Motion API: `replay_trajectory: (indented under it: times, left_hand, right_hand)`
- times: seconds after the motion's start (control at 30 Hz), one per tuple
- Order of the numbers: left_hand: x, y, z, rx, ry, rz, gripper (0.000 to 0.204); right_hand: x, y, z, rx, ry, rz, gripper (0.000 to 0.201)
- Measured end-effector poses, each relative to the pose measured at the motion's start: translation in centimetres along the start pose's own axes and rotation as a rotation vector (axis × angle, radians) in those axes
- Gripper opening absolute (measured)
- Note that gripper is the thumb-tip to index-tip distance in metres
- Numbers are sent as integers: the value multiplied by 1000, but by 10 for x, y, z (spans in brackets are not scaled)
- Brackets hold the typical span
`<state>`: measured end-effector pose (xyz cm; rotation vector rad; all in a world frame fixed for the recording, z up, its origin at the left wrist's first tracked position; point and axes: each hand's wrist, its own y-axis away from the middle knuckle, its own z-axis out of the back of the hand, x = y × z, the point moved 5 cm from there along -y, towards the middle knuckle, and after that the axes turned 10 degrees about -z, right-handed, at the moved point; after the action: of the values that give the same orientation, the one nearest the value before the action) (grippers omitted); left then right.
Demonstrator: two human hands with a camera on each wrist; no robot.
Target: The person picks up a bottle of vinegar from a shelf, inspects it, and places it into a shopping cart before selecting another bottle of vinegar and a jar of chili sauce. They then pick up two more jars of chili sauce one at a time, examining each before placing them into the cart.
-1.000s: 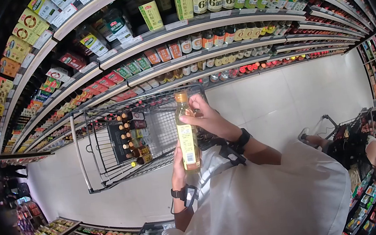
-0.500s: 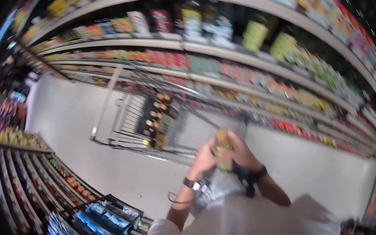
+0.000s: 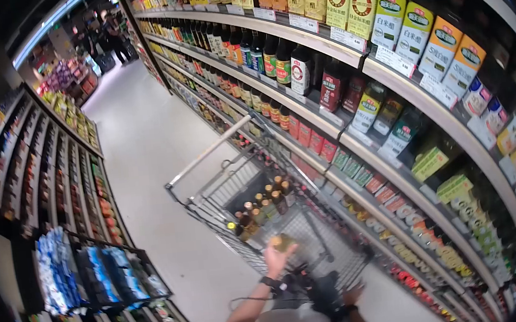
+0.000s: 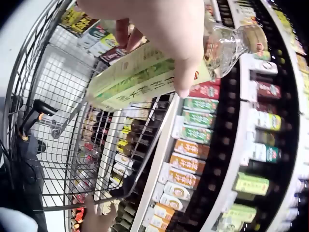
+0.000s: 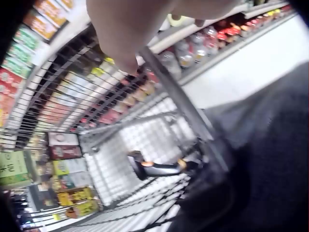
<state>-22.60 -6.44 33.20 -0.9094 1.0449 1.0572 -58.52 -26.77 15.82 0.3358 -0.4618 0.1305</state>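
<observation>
My left hand point(image 3: 275, 263) grips a glass bottle point(image 4: 140, 77) with a pale green label around its body. In the left wrist view the bottle lies tilted, its tan cap point(image 4: 254, 38) toward the upper right, and it overlaps the shopping cart's basket. Thumb and fingers wrap round the label. My right hand point(image 3: 353, 293) holds nothing; its fingers are loosely extended beside the cart's end rim point(image 5: 176, 94). Several dark bottles point(image 3: 269, 204) with tan caps stand grouped in the cart near the handle end.
The wire shopping cart point(image 3: 206, 150) stands alongside a tall shelf point(image 3: 301, 96) of boxed and bottled goods. Another shelf point(image 3: 51, 164) lines the aisle's left side, with a rack of blue packages point(image 3: 62, 269) near its end. People point(image 3: 113, 38) stand at the aisle's far end.
Both hands held the bottle before; now only the left does, lower over the cart, and the right has let go and moved off to the right. The head view has turned left along the aisle.
</observation>
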Motion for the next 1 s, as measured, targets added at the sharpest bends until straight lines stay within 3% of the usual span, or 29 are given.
replay_trajectory:
  times: [0.03, 0.1, 0.17, 0.23, 0.3, 0.37, 0.4, 0.43, 0.53, 0.57, 0.63, 0.67, 0.7, 0.77, 0.8, 0.83, 0.9, 1.0]
  left_hand:
    - [31, -3, -6, -58, 147, 26, 52]
    - [125, -4, -23, -226, 379, 214, 50]
    - [153, -10, -16, -358, 48, 271, 51]
    - [160, -19, -13, -441, -24, 365, 53]
    - [174, -20, -13, -523, -75, 449, 60]
    - [292, -7, -15, -558, -129, 381, 65]
    - [265, -11, -12, -503, -183, 513, 67]
    - [314, -5, -12, -528, -124, 470, 64]
    - [312, -10, -12, -584, -54, 436, 58]
    - [330, -12, -12, -571, 39, 438, 59]
    - [335, -17, -7, -539, -196, 440, 62]
    - [330, -19, -8, -561, -187, 455, 63]
    - [281, -34, -8, -547, -223, 502, 60]
    - [328, -37, -8, -622, 3, 346, 54]
    - [331, -41, -5, -603, -3, 406, 52]
    - [351, -45, -1, -573, 108, 306, 52]
    - [341, -56, 3, -507, 5, 256, 52]
    - [369, -66, 12, -521, -57, 363, 52]
  right_hand:
    - [-57, -12, -48, -86, -121, 173, 81]
    - [-42, -1, -55, 321, -757, -159, 70]
    - [-34, -2, -59, 321, -638, -175, 56]
    - [-30, 1, -60, 144, -761, -262, 47]
    - [-24, -3, -51, 78, -483, -312, 40]
    - [23, 13, -20, 16, -497, -383, 40]
    - [31, 13, -20, 2, -480, -368, 37]
    - [31, 16, -16, -13, -457, -354, 35]
    - [32, 21, -13, -43, -431, -332, 40]
    - [33, 22, -13, -42, -428, -324, 44]
    - [33, 24, -10, -32, -390, -347, 45]
    - [34, 25, -10, -31, -382, -357, 44]
    - [33, 25, -11, -31, -376, -365, 44]
    - [35, 25, -12, -53, -425, -336, 44]
    - [35, 27, -11, -64, -452, -322, 44]
    - [34, 28, -11, -60, -450, -333, 44]
    - [31, 27, -12, -54, -451, -347, 45]
    - [30, 26, -12, -53, -390, -332, 45]
